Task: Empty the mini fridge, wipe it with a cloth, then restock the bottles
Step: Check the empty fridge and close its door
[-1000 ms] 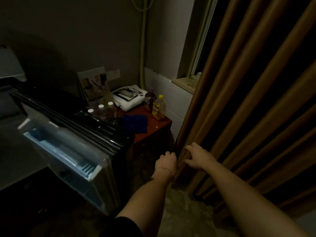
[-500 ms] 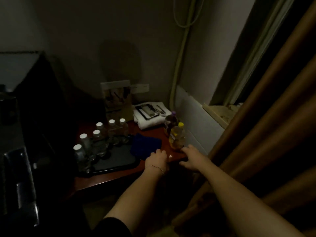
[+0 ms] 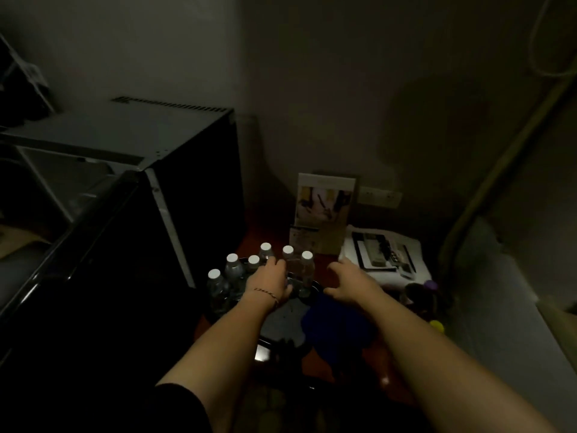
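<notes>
Several clear bottles with white caps (image 3: 232, 270) stand on a dark tray (image 3: 281, 320) on a red-brown side table (image 3: 393, 382). My left hand (image 3: 270, 282) is over the tray, its fingers reaching among the bottles; whether it holds one is hidden. My right hand (image 3: 349, 281) hovers to the right of the bottles, fingers spread, holding nothing. A dark blue cloth (image 3: 337, 326) lies on the table under my right forearm. The black mini fridge (image 3: 187, 170) stands to the left, its door (image 3: 78, 245) swung open.
A white folded towel with a remote and leaflets (image 3: 387, 257) lies at the back right. A picture card (image 3: 324, 210) leans on the wall. A purple-capped bottle (image 3: 421, 292) and a yellow-capped one (image 3: 437, 326) stand at the table's right edge.
Both hands moved forward from the table's front edge to the bottles on the tray. My view swung left, so the fridge came into sight and the curtain left it.
</notes>
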{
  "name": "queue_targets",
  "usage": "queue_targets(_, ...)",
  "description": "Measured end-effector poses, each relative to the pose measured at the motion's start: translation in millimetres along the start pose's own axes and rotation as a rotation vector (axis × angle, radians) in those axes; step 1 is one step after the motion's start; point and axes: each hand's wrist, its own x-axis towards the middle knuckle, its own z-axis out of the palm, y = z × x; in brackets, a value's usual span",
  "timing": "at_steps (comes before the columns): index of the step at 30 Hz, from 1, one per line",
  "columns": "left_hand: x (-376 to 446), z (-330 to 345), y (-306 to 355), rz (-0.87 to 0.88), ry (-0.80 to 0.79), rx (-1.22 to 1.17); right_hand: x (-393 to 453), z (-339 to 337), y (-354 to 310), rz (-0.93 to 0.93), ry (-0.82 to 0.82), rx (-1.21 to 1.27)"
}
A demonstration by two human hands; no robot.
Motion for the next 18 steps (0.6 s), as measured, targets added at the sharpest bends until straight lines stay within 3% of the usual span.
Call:
queue_targets(8, 78.4, 3.1, 1.5, -0.016, -0.010, -0.030, 84.8, -1.5, -2.4, -0.080, -0.056, -0.035)
queue_targets(18, 170.6, 31.2, -17.7, 0.058, -0.195, -0.077, 177.4, 27.7, -12.8, -0.039, -0.183, -0.009)
